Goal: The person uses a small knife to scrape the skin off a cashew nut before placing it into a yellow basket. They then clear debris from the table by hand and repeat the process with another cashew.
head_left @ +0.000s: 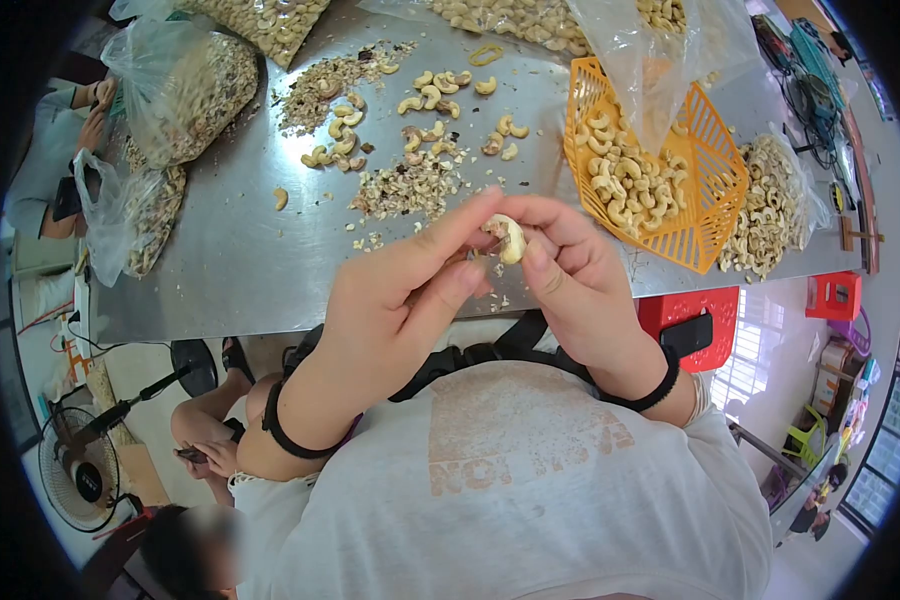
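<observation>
Above the table's front edge, my right hand (585, 285) pinches a pale cashew nut (511, 240) between thumb and fingers. Brownish skin shows on the nut's left side. My left hand (385, 300) is closed right beside it, thumb and forefinger reaching to the nut. Something small and dark shows at those fingertips, too little to name. Just beyond the hands lies a heap of cashew crumbs (407, 188) on the metal table (230, 290). Loose cashews (432, 92) lie in small groups farther back. An orange plastic basket (712, 150) with whole cashews stands to the right.
Plastic bags of nut pieces (195, 100) stand at the left, and a heap of cashews (765, 210) spills from a bag at the right. A phone (688, 335) lies on a red stool (725, 345). Another person's hand (215, 458) and a fan (80, 470) are at lower left.
</observation>
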